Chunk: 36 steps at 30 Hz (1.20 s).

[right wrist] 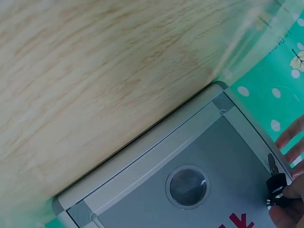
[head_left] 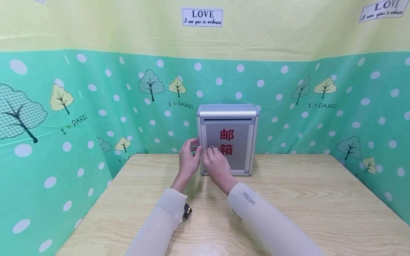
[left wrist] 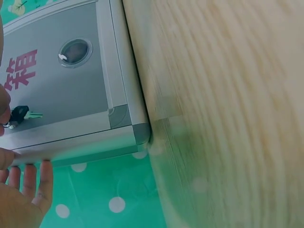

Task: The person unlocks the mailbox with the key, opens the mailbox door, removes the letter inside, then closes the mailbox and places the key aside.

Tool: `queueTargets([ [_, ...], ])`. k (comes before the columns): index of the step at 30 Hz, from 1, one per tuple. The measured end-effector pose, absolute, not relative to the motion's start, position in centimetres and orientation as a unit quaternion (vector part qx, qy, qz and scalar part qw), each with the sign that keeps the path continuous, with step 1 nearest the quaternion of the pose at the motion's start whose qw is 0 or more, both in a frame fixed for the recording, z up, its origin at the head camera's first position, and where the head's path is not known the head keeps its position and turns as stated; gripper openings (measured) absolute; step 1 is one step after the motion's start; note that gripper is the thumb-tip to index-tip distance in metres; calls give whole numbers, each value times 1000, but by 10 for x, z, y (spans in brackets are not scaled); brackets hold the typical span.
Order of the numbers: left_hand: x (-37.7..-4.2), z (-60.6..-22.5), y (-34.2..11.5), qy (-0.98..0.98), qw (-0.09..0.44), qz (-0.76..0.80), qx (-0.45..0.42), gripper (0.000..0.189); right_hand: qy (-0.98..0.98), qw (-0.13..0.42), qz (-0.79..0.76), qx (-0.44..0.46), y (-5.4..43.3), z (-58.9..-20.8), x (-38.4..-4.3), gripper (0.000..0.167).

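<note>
A grey metal mailbox [head_left: 240,158] with red characters on its door stands upright on the table. My right hand [head_left: 217,165] is at the left part of the door, where its fingertips pinch a black-headed key [right wrist: 276,183] at the lock. A second key [right wrist: 272,164] hangs beside the black head. The lock itself is mostly hidden by the fingers. My left hand [head_left: 189,160] rests against the mailbox's left side with its fingers fairly straight [left wrist: 46,183] and its thumb near the front edge.
The wood-grain table [head_left: 298,199] stretches out around the mailbox. Behind it hangs a green and yellow curtain [head_left: 272,85] with white dots and trees. A slot [head_left: 227,120] runs across the mailbox's upper front, and a round window [right wrist: 187,186] sits low on the door.
</note>
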<state>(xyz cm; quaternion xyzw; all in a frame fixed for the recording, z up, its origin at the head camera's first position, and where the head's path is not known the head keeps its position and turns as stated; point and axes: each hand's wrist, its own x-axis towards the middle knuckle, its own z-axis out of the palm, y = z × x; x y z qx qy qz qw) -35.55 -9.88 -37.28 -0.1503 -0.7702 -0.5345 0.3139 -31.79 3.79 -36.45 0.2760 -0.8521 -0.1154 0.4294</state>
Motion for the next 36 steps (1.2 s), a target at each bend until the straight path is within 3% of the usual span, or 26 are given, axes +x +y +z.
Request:
queueTargets([
  [19,-354,-374,-98,-768,305,-546,-139,32,-872,372,206,241,37,-358,-318,22],
  [36,-354,-373,-97,-767,298,-552,-131,32,-829,333,428,135,33,-351,-323,12],
])
